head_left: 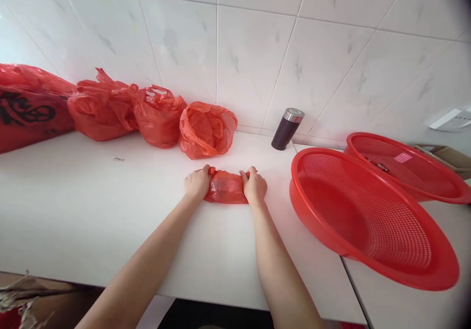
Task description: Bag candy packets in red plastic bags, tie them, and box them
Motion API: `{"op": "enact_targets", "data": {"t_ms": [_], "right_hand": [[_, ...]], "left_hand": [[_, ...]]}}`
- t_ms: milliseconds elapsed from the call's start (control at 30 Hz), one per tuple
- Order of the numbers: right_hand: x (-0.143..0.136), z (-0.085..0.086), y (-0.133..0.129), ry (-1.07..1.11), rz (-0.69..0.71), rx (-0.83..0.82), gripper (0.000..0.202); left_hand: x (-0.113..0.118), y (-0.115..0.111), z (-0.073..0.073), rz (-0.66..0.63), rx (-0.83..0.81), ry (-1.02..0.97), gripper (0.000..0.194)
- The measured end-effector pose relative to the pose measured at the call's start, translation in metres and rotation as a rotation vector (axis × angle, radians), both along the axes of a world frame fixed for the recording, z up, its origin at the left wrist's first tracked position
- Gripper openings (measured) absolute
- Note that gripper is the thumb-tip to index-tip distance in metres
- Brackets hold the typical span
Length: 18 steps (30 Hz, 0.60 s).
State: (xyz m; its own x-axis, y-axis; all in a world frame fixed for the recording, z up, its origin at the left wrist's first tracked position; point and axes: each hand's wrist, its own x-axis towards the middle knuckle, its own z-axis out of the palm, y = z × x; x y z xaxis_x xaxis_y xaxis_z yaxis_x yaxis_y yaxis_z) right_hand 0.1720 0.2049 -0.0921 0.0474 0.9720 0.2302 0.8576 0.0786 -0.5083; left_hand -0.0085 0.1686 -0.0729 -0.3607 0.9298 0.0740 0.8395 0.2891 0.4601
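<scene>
White table [91, 211] | left hand [197, 183], right hand [255, 188] | pinching red bag [226, 188], apparently at both ends

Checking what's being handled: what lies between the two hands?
In the head view, a small red bag, held by the left hand and right hand.

A grey-veined white tiled wall [253, 69] is rising beyond the left hand [197, 183] and right hand [255, 187], a white table [91, 211] is spreading beneath them, a second table [405, 312] is adjoining it to their right, and pale light [11, 25] is brightening the tiles far to their left.
</scene>
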Motion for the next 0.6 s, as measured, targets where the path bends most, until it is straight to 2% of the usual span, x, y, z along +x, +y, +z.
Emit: {"op": "enact_targets", "data": {"t_ms": [133,267,433,600], "right_hand": [[-0.001,0.002,0.0,0.002,-0.044,0.001,0.023],[0.0,0.003,0.0,0.07,-0.116,0.03,0.024],[0.002,0.005,-0.001,0.215,-0.21,0.084,0.024],[0.002,0.004,-0.003,0.363,-0.195,0.128,0.025]], "left_hand": [[-0.001,-0.001,-0.001,0.056,0.035,-0.077,0.03],[-0.008,-0.009,0.0,0.118,0.122,-0.259,0.026],[-0.013,-0.037,0.004,0.162,0.232,-0.603,0.032],[-0.013,-0.063,0.009,0.203,0.267,-0.842,0.034]]}}
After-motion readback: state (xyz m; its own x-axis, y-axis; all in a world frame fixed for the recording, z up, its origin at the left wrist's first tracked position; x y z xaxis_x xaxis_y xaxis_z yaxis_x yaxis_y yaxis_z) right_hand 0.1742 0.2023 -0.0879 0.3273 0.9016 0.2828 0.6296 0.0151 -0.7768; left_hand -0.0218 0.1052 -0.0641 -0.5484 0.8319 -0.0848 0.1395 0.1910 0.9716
